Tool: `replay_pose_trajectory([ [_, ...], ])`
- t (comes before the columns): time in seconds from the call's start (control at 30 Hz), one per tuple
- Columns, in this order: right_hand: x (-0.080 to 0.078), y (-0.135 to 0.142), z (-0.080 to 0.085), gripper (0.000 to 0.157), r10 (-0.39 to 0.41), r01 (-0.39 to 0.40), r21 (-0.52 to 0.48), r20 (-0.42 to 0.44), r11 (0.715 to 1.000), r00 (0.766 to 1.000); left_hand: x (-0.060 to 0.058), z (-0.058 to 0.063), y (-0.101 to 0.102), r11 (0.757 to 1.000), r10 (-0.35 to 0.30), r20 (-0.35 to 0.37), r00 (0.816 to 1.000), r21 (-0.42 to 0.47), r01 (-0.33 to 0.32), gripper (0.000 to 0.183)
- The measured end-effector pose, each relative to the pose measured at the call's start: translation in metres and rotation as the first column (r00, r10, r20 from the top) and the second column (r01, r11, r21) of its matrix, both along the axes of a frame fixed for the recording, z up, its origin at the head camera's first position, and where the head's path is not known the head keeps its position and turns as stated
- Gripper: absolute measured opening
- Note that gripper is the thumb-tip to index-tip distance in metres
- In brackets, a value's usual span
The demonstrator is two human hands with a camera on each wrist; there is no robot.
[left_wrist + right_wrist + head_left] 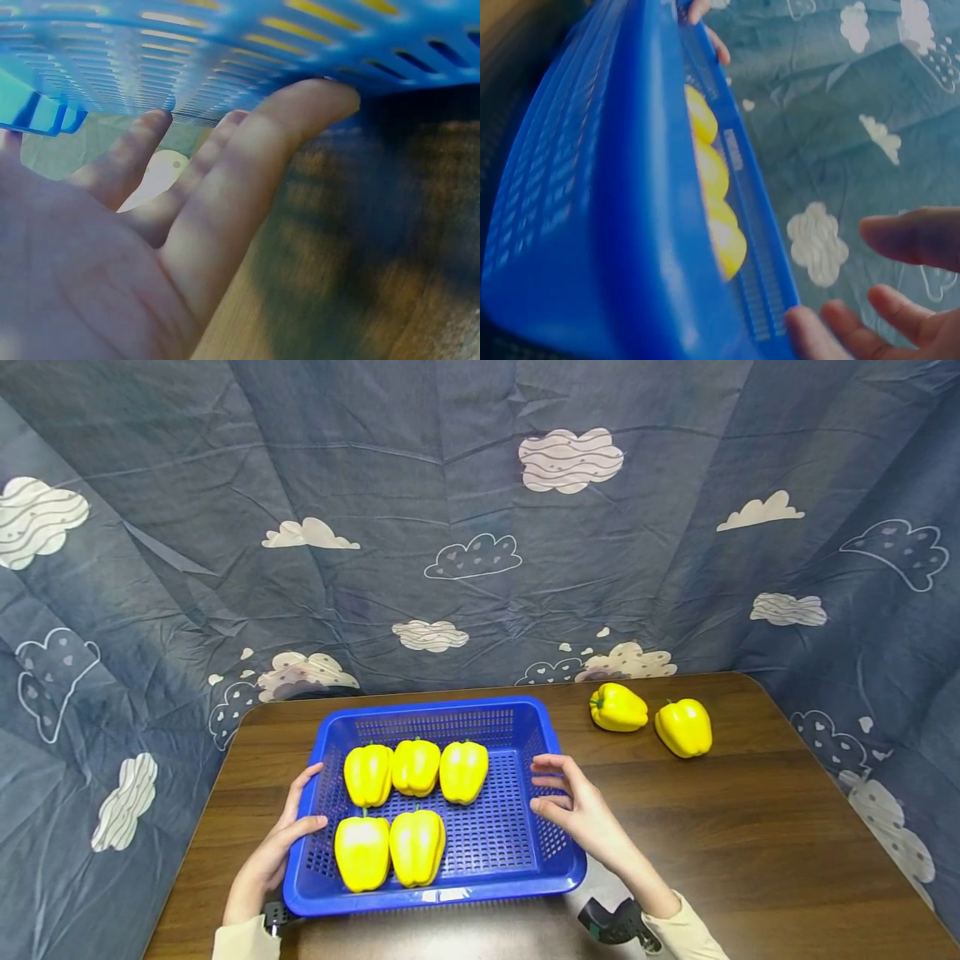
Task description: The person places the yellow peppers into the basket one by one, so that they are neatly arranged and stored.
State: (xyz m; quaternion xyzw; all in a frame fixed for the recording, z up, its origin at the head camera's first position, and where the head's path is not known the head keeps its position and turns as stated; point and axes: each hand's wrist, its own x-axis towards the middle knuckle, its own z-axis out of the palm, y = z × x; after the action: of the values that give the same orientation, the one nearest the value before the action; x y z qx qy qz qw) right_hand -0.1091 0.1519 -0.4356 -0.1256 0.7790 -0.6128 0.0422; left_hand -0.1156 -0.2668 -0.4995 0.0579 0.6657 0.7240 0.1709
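A blue plastic basket (360, 903) with slotted walls stands on the table, tilted slightly in the head view. Inside it, three yellow bell peppers (416, 767) form a back row and two more bell peppers (417, 847) sit in front. My left hand (276, 843) grips the basket's left side, thumb over the rim. In the left wrist view its other fingers (217, 195) lie against the outside of the slotted wall. At the right rim hovers my right hand (577, 802), fingers loosely bent and apart from the thumb, with nothing held.
Two more yellow bell peppers, one lying on its side (618, 707) and one beside it (683, 727), rest at the back right of the wooden table (750, 843). A dark blue curtain (450, 527) with cloud prints hangs behind the table and along both sides.
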Motion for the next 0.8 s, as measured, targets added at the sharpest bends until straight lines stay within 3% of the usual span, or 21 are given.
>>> replay_pose_trajectory([
  [0.3, -0.002, 0.022, -0.007, 0.049, -0.020, 0.014, -0.069, -0.082, 0.998, 0.996, 0.000, 0.000, 0.000, 1.000, -0.001, 0.009, 1.000, 0.009, 0.001, 0.068],
  [0.6, -0.008, 0.055, -0.019, 0.050, -0.089, 0.063, -0.133, -0.198, 0.989, 0.976, -0.001, 0.000, 0.001, 1.000, 0.009, 0.006, 1.000, 0.013, -0.009, 0.068],
  [0.8, -0.014, 0.079, -0.030, 0.050, -0.143, 0.106, -0.177, -0.216, 0.979, 0.966, -0.001, 0.000, 0.001, 1.000, 0.010, 0.010, 1.000, 0.010, -0.010, 0.068],
])
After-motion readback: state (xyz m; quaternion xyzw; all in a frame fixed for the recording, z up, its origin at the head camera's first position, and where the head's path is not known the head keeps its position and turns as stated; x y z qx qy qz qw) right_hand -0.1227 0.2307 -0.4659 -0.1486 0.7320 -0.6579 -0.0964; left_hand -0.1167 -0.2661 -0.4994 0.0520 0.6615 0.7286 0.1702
